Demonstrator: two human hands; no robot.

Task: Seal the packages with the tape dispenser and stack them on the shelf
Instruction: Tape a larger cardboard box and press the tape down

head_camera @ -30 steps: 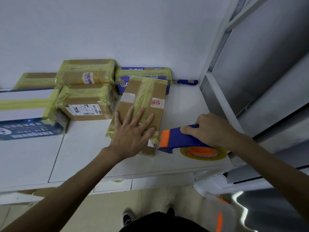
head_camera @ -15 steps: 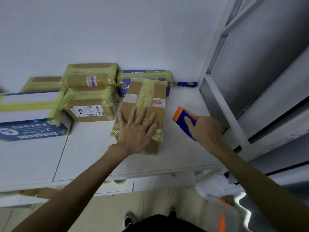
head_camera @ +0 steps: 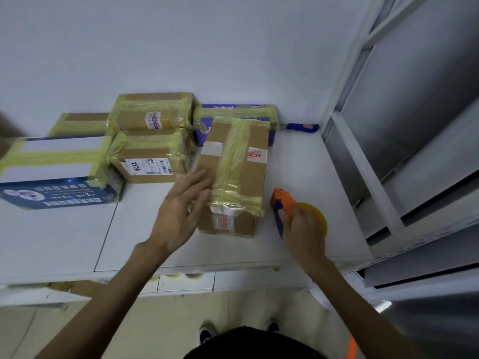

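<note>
Nearest to me, at 6 o'clock in my view, the toes of two dark shoes (head_camera: pixel 206 335) show on the floor below the desk (head_camera: pixel 134 237) edge. Both bare forearms reach up from there.

The right hand (head_camera: pixel 303 226), at about 4 o'clock, has its grip curled round the tape dispenser (head_camera: pixel 282 203), whose orange nose points toward 11 o'clock. Its yellow tape roll (head_camera: pixel 320 217) peeks out from behind the knuckles. I cannot tell whether the dispenser touches the desk. It sits just beside the near right corner of the cardboard package (head_camera: pixel 241 174), apart from it.

The left hand (head_camera: pixel 181 211), near the centre, has a loose, unclosed grip with straight fingers and holds nothing. Its fingertips reach the package's left edge, but they are blurred and I cannot tell whether they touch. The package lies flat on the desk, its long side running from 6 to 12 o'clock, with a band of yellow tape along its top and over the near end.

At 10 o'clock from it, two taped packages (head_camera: pixel 153 156) stand stacked one on the other. Further toward 9 o'clock lies a white and blue box (head_camera: pixel 51 174), with a flat package (head_camera: pixel 80 123) behind it.

Behind the central package, at 12 o'clock, a purple box (head_camera: pixel 238 108) rests against the wall (head_camera: pixel 181 47), with a blue-handled tool (head_camera: pixel 303 127) at 1 o'clock. A grey metal shelf frame (head_camera: pixel 363 164) rises at 3 o'clock.
</note>
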